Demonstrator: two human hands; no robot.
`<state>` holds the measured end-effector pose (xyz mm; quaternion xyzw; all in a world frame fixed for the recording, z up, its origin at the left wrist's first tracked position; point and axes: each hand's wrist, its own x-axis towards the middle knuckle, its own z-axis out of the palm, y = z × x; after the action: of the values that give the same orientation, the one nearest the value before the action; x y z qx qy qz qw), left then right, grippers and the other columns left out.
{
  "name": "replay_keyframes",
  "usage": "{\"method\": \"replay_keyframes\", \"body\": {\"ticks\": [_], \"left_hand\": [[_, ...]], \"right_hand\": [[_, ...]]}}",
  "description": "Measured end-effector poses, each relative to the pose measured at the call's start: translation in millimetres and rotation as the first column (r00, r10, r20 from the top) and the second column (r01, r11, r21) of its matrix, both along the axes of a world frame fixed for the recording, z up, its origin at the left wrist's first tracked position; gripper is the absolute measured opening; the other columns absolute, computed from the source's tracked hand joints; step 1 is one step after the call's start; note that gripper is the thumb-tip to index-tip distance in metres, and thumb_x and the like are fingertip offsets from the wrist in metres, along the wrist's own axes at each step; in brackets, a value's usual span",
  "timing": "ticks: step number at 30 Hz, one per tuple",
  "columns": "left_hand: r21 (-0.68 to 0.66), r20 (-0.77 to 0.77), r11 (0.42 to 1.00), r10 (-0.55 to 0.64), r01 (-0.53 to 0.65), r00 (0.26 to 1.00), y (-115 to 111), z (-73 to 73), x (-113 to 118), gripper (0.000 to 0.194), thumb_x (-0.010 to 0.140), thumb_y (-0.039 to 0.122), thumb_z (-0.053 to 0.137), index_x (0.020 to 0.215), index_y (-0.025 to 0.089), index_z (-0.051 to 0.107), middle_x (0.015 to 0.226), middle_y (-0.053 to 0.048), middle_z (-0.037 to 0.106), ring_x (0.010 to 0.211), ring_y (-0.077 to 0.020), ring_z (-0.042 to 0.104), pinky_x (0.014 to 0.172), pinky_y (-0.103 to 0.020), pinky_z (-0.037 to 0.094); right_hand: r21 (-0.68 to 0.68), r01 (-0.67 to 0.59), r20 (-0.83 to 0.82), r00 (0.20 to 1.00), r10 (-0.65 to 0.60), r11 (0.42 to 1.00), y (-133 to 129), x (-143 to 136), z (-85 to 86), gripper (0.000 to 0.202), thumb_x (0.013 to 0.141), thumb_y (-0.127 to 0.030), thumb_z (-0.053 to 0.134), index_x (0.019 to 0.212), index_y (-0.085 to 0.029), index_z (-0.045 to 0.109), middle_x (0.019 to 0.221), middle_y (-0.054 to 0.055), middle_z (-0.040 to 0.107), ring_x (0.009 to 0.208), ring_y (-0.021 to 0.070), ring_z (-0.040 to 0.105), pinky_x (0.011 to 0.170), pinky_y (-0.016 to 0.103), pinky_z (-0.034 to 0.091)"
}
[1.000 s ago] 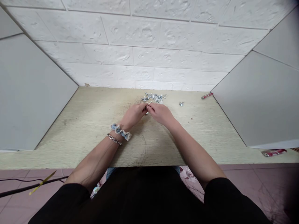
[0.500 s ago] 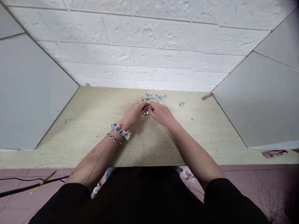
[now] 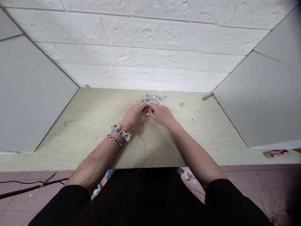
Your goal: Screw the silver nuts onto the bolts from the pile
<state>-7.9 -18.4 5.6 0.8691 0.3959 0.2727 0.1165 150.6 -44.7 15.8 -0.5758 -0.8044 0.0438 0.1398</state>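
Observation:
Both hands meet over the middle of the table, pinching a small silver bolt (image 3: pixel 148 108) between their fingertips. My left hand (image 3: pixel 134 115) is closed on its left end, with a scrunchie and a chain bracelet at the wrist. From the other side, my right hand (image 3: pixel 162 115) grips the bolt with thumb and forefinger. Whether a nut or washer is on it, I cannot make out. Just below the fingertips a shiny round metal piece (image 3: pixel 146 114) lies on the wood, partly hidden. A pile of silver bolts and nuts (image 3: pixel 158 98) is spread right behind the hands.
A separate small pile of metal hardware (image 3: pixel 182 104) lies to the right. One red battery (image 3: pixel 208 96) rests by the right panel, another (image 3: pixel 276 153) near the front right edge. White panels (image 3: pixel 263 100) flank the table (image 3: pixel 82 135); a white brick-patterned wall (image 3: pixel 145 56) stands behind.
Both hands stay together at the same spot with the bolt between them. Only a slight shift of the whole view shows.

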Motion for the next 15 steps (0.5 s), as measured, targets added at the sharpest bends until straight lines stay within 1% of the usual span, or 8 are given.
{"method": "replay_keyframes", "body": {"ticks": [7, 15], "left_hand": [[0.001, -0.005, 1.000, 0.007, -0.007, 1.000, -1.3, 1.1, 0.1, 0.016, 0.084, 0.014, 0.053, 0.097, 0.016, 0.064, 0.077, -0.003, 0.067, 0.066, -0.0129, 0.059, 0.064, -0.023, 0.042], [0.001, -0.031, 1.000, 0.000, 0.000, 1.000, -0.8, -0.5, 0.1, 0.016, 0.083, 0.012, 0.052, 0.094, 0.016, 0.063, 0.080, -0.003, 0.068, 0.068, -0.0135, 0.059, 0.064, -0.024, 0.042]], "right_hand": [[-0.055, 0.005, -0.051, 0.999, -0.008, 0.998, 1.6, -0.3, -1.1, 0.030, 0.094, -0.030, 0.031, 0.107, -0.020, 0.057, 0.098, 0.006, 0.068, 0.085, 0.0189, 0.061, 0.067, 0.028, 0.037], [-0.069, 0.019, -0.054, 0.998, -0.023, 0.997, 2.2, -0.5, -1.3, 0.033, 0.095, -0.033, 0.029, 0.096, -0.020, 0.059, 0.090, 0.005, 0.069, 0.078, 0.0179, 0.060, 0.062, 0.027, 0.033]]}}
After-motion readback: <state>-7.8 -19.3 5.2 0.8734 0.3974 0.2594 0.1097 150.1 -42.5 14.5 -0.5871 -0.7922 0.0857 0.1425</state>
